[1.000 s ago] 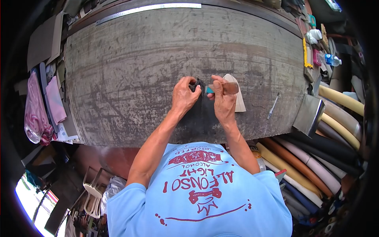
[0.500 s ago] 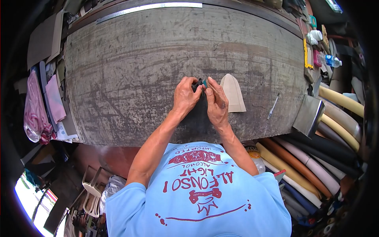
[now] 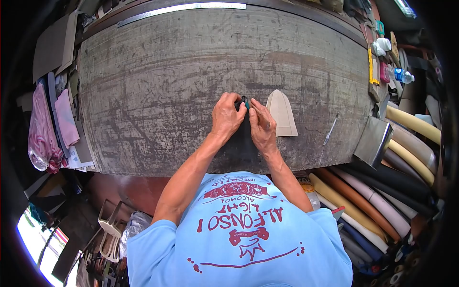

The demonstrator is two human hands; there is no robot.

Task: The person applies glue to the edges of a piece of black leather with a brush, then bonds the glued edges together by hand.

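We see left hand (image 3: 227, 115) pinching small dark piece (image 3: 244, 98), inward of bench's (image 3: 167, 62) near edge, likely steadying it. Right hand (image 3: 263, 128) beside teal thing (image 3: 247, 103); grip hidden, we can't tell. Pattern piece (image 3: 282, 115), pen (image 3: 331, 129) lie toward right edge, seemingly clear of work.

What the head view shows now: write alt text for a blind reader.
A person's left hand and right hand are close together around a small dark item and a teal item over a worn workbench. To the right lie a cream arch-shaped piece and a pen; a metal ruler lies beyond.
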